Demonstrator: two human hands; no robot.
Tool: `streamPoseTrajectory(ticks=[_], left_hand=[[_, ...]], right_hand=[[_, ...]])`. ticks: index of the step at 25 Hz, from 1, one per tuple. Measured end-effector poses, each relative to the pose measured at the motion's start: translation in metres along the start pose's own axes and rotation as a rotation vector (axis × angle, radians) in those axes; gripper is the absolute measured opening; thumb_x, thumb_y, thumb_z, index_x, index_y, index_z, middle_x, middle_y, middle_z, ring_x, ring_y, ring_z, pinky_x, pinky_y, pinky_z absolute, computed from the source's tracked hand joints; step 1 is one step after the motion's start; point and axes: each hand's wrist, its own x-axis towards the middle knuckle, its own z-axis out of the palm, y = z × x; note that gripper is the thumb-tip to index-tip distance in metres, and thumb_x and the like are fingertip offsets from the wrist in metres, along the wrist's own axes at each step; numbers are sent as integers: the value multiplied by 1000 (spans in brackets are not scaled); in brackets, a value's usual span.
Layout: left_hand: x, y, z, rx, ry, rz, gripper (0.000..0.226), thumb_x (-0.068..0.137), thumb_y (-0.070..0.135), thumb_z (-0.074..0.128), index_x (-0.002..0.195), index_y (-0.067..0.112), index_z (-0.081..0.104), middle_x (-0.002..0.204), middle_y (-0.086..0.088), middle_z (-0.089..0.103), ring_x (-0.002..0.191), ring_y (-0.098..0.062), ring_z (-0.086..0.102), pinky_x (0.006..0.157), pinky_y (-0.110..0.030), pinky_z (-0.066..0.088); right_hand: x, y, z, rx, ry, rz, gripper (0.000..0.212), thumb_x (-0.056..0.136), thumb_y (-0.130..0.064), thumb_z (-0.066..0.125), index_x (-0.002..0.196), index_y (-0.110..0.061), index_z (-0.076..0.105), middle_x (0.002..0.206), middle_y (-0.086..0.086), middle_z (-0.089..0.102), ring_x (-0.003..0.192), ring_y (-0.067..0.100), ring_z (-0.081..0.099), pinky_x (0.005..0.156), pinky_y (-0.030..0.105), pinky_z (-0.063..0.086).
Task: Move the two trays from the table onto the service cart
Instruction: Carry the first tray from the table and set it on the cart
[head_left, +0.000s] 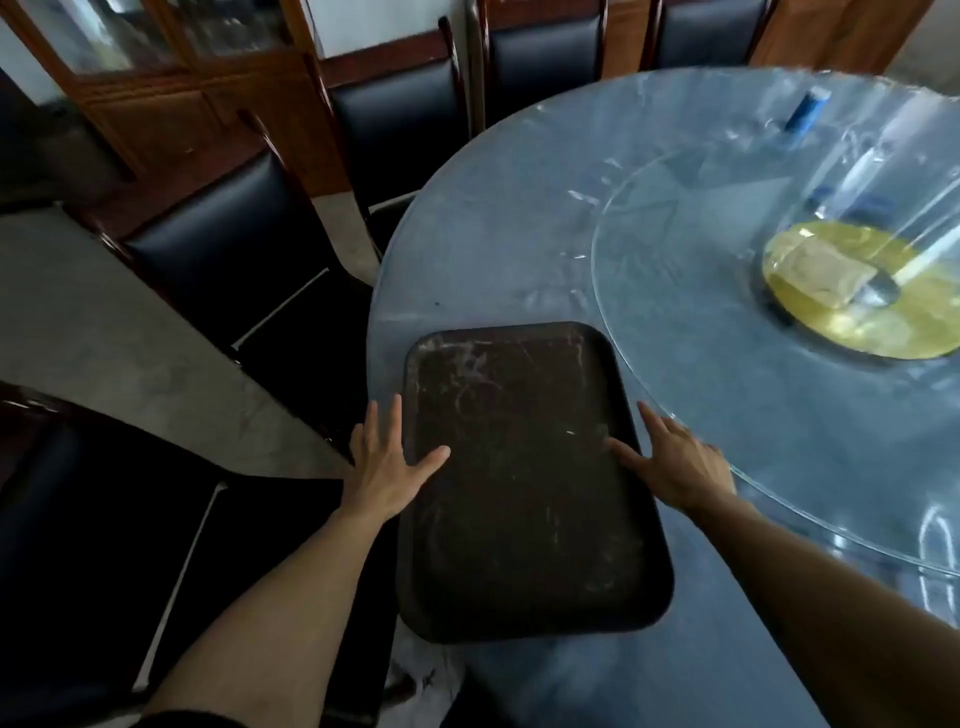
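Observation:
A dark brown scratched rectangular tray (524, 483) lies on the round grey-blue table (493, 249), at its near left edge. My left hand (382, 462) is at the tray's left rim, fingers spread, with the thumb over the rim. My right hand (675, 462) is at the right rim, fingers spread, with the thumb resting on the tray. Neither hand has closed around the tray. Only one tray is in view, and no service cart is visible.
A round glass turntable (779, 415) covers the table's right side, just right of my right hand. On its centre sits a yellow disc (862, 291), with a blue cylinder (808, 109) beyond it. Black padded chairs (228, 249) ring the table's left and far sides.

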Motion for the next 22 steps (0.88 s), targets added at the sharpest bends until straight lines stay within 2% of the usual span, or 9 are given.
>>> streamPoseTrajectory(ticks=[3,7,12,14,16,18,20,22], left_hand=[[23,-6,6,-121,-137,-132,113,75,84,50,157,33,-10,167,-9,-3,152,-35,4,117,-59,21],[44,-3,10,-331,-216,-241,118,69,85,56,157,36,-7,167,-12,3,151,-34,14,117,-54,21],[58,13,-7,-575,-325,-354,120,56,94,52,152,52,-7,168,-5,1,148,-42,17,105,-73,29],[63,15,-17,-672,-416,-457,128,46,99,46,153,50,-7,167,-6,10,146,-44,22,103,-76,28],[68,12,-26,-768,-508,-544,135,42,102,42,157,40,12,162,-9,27,142,-45,29,104,-76,26],[74,9,-29,-826,-590,-571,129,46,103,38,153,33,33,157,-8,37,139,-43,34,105,-76,23],[79,6,-30,-854,-629,-588,126,49,104,36,152,32,36,157,-7,37,140,-43,32,105,-77,22],[80,5,-31,-867,-646,-586,129,46,105,37,152,32,35,158,-7,35,140,-44,31,103,-79,21]], right_hand=[[27,-9,16,102,-104,119,93,82,-80,38,155,-29,15,153,7,41,131,34,49,98,49,45],[50,-20,35,312,-226,264,101,80,-79,45,157,-23,12,157,14,28,135,39,41,108,52,38],[68,-26,36,606,-229,445,101,78,-78,49,157,-29,8,159,18,19,141,45,30,115,53,28],[72,-28,31,696,-246,511,101,79,-79,47,158,-31,6,162,17,12,145,42,24,117,53,23],[75,-30,25,774,-258,577,100,78,-81,44,158,-32,8,164,14,6,147,40,18,116,57,19],[78,-29,19,813,-293,614,100,76,-86,39,157,-30,17,165,14,7,149,39,15,116,62,16],[79,-30,11,856,-351,643,104,72,-91,34,155,-29,25,164,13,12,148,39,17,114,66,18],[78,-32,3,895,-390,673,106,68,-94,31,153,-31,29,161,10,23,143,42,27,102,71,27]])
